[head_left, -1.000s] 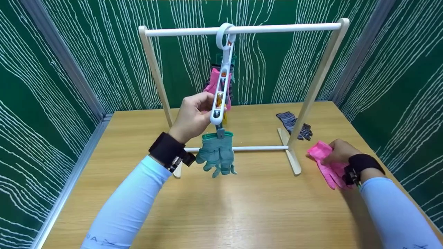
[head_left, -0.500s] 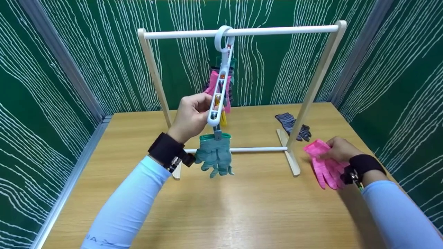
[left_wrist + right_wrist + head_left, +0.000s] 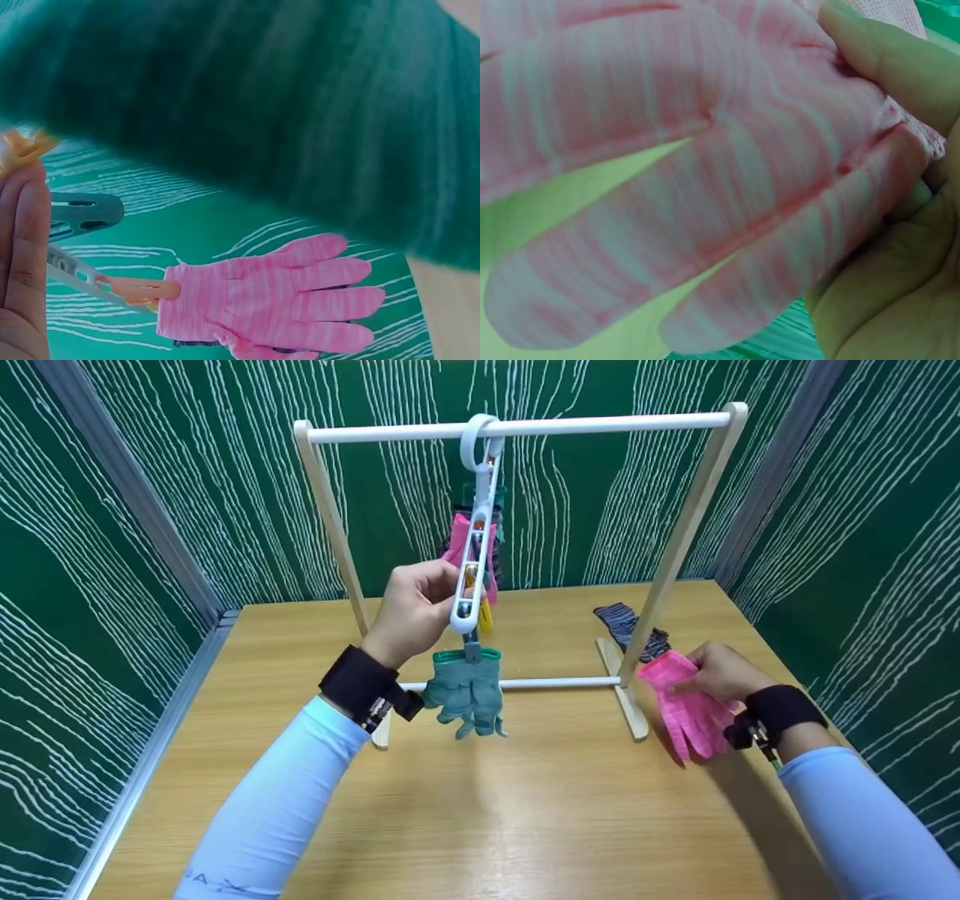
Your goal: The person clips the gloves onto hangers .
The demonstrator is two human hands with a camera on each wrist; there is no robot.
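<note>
- Left hand is up off the table with its fingers curled around the lower end of a white clip hanger, gripping it just above the bottom clip.
- That hanger dangles by its ring from the white top bar of a wooden rack, which sits just behind the left hand.
- Right below the left hand's fingers, a teal glove hangs from the hanger's lowest clip, fingers pointing down. It's touching nothing but the clip as far as I can see.
- Just past the left hand, higher on the same hanger, another pink glove is clipped by an orange peg; the left wrist view shows it nicely, fingers spread out to the side. There's some dark and yellow stuff clipped up there too, but it's too crowded to make out.
- Right hand is over to the right of the rack's foot, fingers and thumb pinched on the cuff end of a loose pink glove. The glove's fingers droop down toward the wrist, and the right wrist view is basically all pink knit with the thumb pressed into it.
- Just beyond the right hand, behind the rack's right post, a dark striped glove lies flat on the wooden table.
</note>
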